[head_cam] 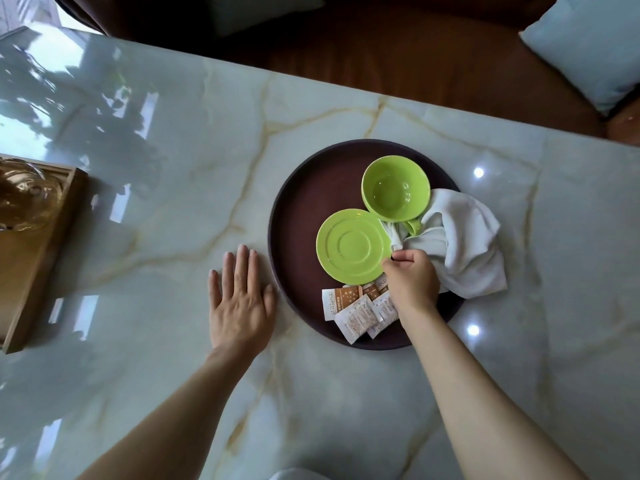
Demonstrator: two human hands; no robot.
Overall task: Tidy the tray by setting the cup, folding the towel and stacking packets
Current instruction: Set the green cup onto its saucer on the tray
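Tray (294, 216): round, dark, on the marble surface (173, 202); all task things lie in it.

Cup (396, 188): green, upright, empty, at the far side; its handle rests against the towel, not yet on the saucer.

Saucer (353, 245): green, bare, just beside the cup, nearer the person.

Towel (460, 244): white, crumpled, at the right of the tray, spilling over the rim onto the surface.

Packets (353, 313): several, loose and overlapping at the near edge, unstacked.

Left hand (239, 303): open, flat on the surface, its thumb against the tray rim, steadying it.

Right hand (410, 278): closed in a pinch at the towel's edge where it meets the saucer; it appears to grip the cloth.

Step in hand, as judged: freeing the towel. Best done by drawing the cloth away to the right and up, slowly, so the fold under the cup handle does not tip the cup or drag the saucer; keep the flat hand on the rim.

Not made out: the exact fingertip hold; how much cloth lies under the cup; the packet count, since the wrist covers some; the print on them. A wooden box (34, 254) at left is cut off.
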